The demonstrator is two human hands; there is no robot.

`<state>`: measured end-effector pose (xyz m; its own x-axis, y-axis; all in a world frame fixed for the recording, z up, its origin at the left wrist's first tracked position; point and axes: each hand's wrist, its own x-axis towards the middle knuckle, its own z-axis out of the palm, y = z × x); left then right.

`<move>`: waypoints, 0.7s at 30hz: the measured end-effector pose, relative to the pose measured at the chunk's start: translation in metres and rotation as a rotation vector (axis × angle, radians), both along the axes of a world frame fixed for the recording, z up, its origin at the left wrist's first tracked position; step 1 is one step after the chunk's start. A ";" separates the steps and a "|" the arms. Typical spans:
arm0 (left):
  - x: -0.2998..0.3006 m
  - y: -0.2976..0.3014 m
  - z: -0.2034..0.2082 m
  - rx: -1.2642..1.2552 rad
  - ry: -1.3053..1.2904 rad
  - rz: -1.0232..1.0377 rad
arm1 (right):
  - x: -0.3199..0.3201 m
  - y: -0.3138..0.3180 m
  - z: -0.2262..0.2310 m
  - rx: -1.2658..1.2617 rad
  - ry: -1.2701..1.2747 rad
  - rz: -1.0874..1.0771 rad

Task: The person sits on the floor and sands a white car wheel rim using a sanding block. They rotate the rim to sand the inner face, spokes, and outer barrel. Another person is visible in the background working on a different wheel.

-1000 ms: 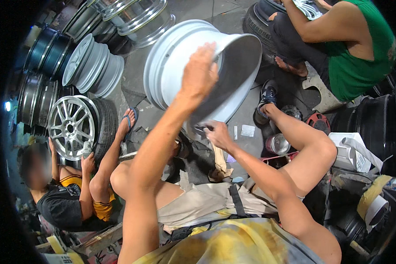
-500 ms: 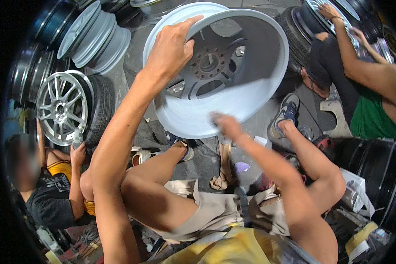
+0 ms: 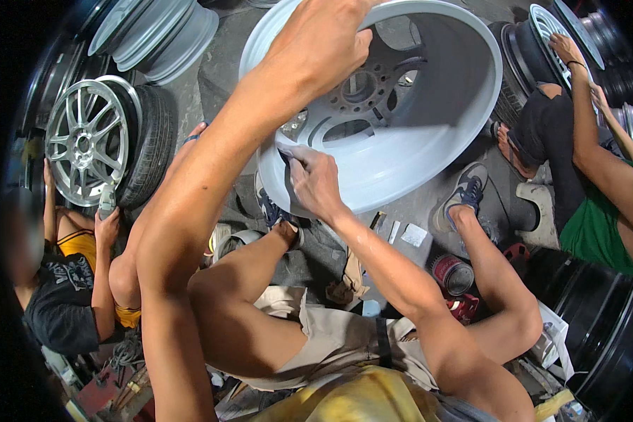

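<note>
A pale grey car wheel rim (image 3: 415, 165) is tilted in front of me, its open barrel facing me and its spokes and hub at the far end. My left hand (image 3: 323, 46) is closed over the barrel's upper edge; some fingertips are hidden behind it or cut off by the frame. At the barrel's lower left, my right hand (image 3: 315, 179) presses a small dark sheet (image 3: 285, 156), like sandpaper, against the inner wall. Pale dust coats the fingers of that hand.
On my left, a person holds a power tool (image 3: 107, 200) by a silver spoked wheel (image 3: 88, 144) beside a tyre (image 3: 153, 151). A person in green at right touches another wheel (image 3: 552, 42). A tin can (image 3: 452, 274) stands near my right foot. Stacked rims (image 3: 158, 39) fill the back left.
My right hand has moved left and up along the barrel's inner wall. The view has shifted; the rim now appears larger and further right. My left hand keeps hold of its edge.
</note>
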<state>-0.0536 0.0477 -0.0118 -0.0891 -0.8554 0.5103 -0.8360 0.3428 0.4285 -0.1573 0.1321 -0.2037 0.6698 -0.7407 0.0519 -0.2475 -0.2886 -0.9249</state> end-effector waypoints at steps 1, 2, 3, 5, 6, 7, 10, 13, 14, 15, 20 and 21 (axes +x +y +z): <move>-0.001 0.000 -0.004 0.017 0.025 -0.002 | -0.009 0.006 -0.017 -0.099 -0.038 0.007; 0.000 -0.001 0.001 0.024 0.036 0.001 | -0.015 0.006 -0.037 -0.207 -0.090 0.019; -0.007 -0.007 0.008 0.020 0.062 -0.035 | -0.040 -0.015 -0.093 -0.363 0.059 0.089; -0.009 0.000 0.007 0.047 0.119 -0.050 | -0.100 -0.080 -0.151 -0.658 0.647 0.342; 0.004 0.010 -0.004 0.042 0.091 0.011 | -0.113 -0.099 -0.130 -0.863 0.753 0.411; -0.001 0.007 0.001 0.008 0.064 0.011 | -0.139 -0.144 -0.145 -0.931 0.730 0.412; -0.012 -0.008 -0.002 0.010 0.044 -0.001 | -0.150 -0.152 -0.188 -0.798 0.586 0.159; 0.003 0.007 -0.002 -0.033 -0.032 0.095 | -0.030 -0.045 -0.169 -0.363 0.224 0.054; 0.008 0.012 -0.008 -0.065 -0.039 0.112 | 0.003 -0.011 -0.129 -0.253 0.072 0.031; 0.009 0.014 -0.006 -0.030 -0.033 0.104 | 0.017 0.005 -0.095 -0.142 -0.069 -0.005; -0.008 0.003 0.006 0.012 -0.065 0.066 | -0.064 -0.082 -0.153 -0.438 0.432 0.321; -0.001 0.013 0.003 -0.011 -0.072 0.101 | -0.076 -0.102 -0.146 -0.688 0.405 0.314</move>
